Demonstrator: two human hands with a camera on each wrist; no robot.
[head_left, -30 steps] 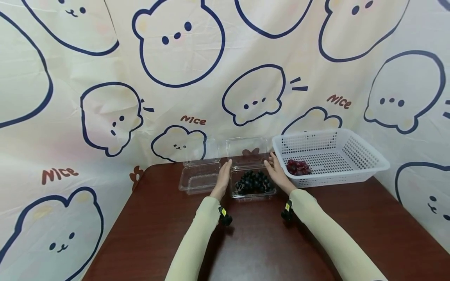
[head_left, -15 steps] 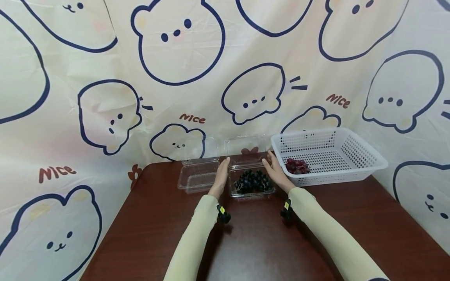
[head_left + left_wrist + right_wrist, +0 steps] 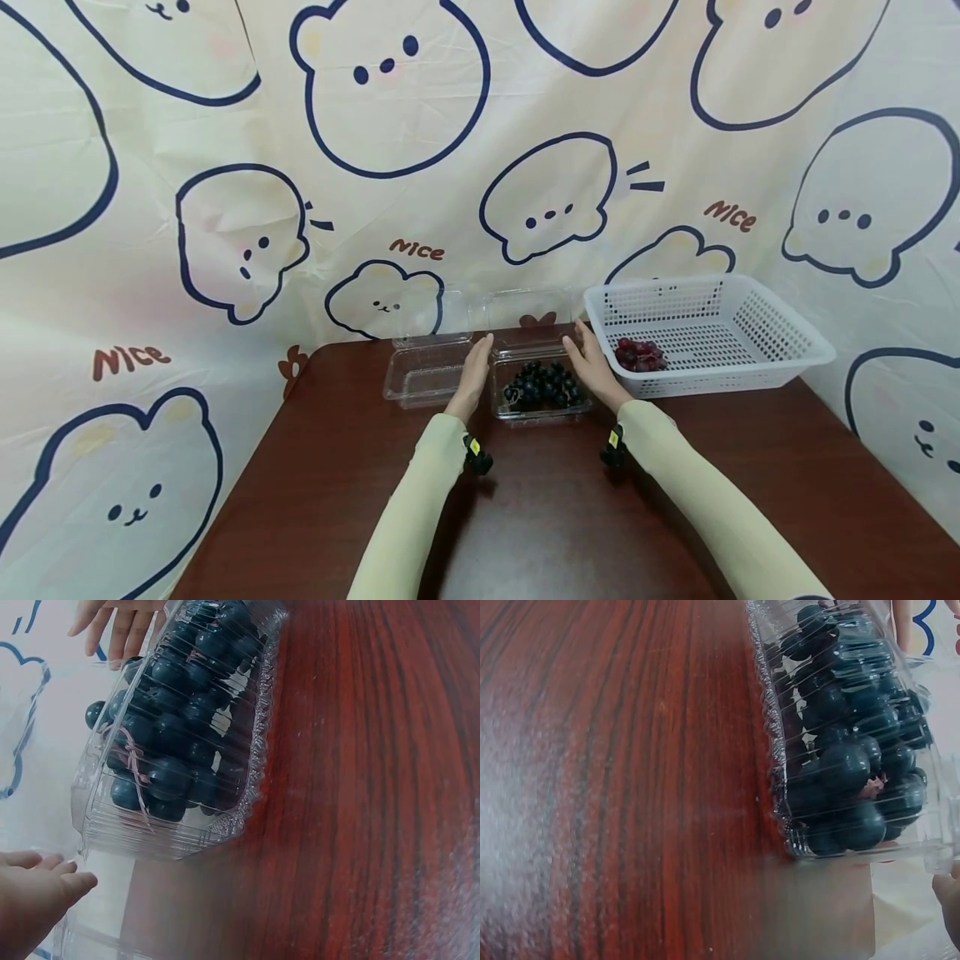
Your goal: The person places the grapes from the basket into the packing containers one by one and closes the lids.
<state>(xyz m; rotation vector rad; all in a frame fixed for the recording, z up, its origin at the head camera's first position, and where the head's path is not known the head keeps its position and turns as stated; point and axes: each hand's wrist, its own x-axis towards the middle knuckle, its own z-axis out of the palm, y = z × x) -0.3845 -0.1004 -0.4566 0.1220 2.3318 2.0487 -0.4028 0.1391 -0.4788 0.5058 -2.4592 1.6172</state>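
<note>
With left hand [image 3: 471, 379] and right hand [image 3: 594, 367], flanks a clear clamshell box [image 3: 542, 413] of dark grapes [image 3: 546, 385] on the brown table [image 3: 540, 517], between a second clear box [image 3: 423, 379] and a white basket [image 3: 712, 380]; grips nothing, perhaps touching the sides. Could buckle the thin-looking box and spill grapes through uneven squeezing. Stretches both arms [image 3: 416, 504] forward with straight fingers [image 3: 483, 349] and inward-facing palms.

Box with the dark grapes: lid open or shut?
Open. In the head view, its clear lid stands raised behind the base, and the dark grapes in it lie uncovered.
</note>
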